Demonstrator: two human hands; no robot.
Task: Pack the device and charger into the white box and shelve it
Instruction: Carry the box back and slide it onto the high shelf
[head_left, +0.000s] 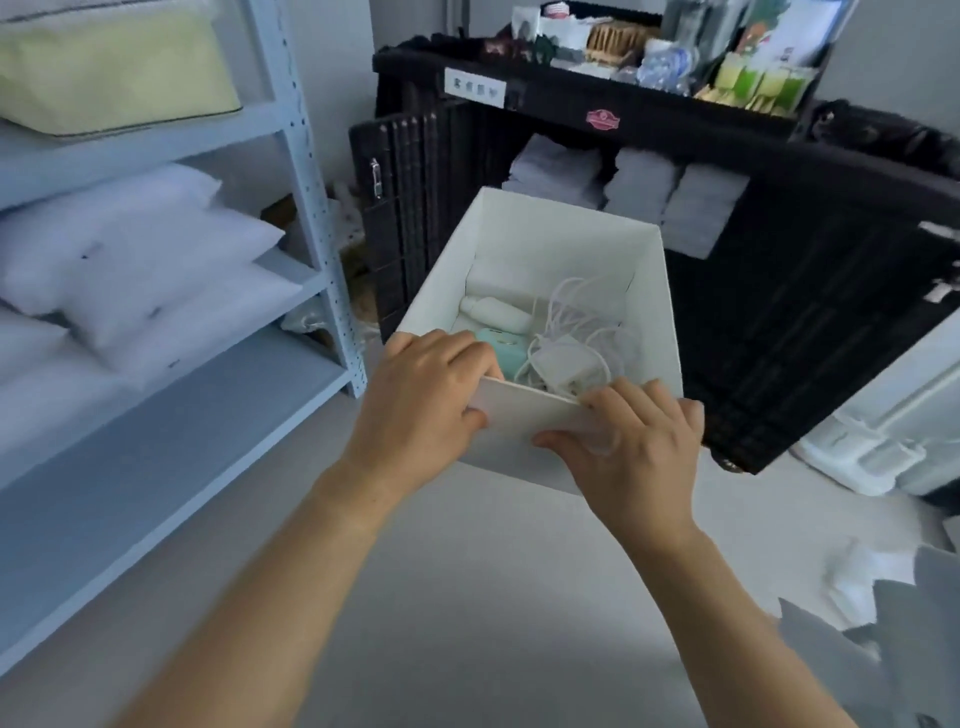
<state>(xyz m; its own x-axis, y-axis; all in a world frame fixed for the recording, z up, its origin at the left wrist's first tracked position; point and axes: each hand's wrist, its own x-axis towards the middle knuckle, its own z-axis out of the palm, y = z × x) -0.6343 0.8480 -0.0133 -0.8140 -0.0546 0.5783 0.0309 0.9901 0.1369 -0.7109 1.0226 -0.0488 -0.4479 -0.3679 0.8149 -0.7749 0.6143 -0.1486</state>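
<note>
Fingers (470, 358) of the left hand (415, 395) are curling over the near rim of the white box (649, 291), thumb pressing the outer wall, so the hand is gripping that edge. Right hand (639, 436) is doing the same just beside it, its fingers (623, 397) hooking over the rim and its thumb lying flat on the outside. Both forearms are reaching forward from the bottom of the view, holding the open, lidless box in the air in front of a black cart (779, 291), to the right of the pale blue shelving unit (306, 171). Lying inside the box are one white device (493, 314), one mint-green item (501, 353) partly hidden by the left fingers, and one white charger (563, 366) with its coiled white cable (582, 312). Three white pillows (135, 260) are sitting stacked on the middle shelf.
</note>
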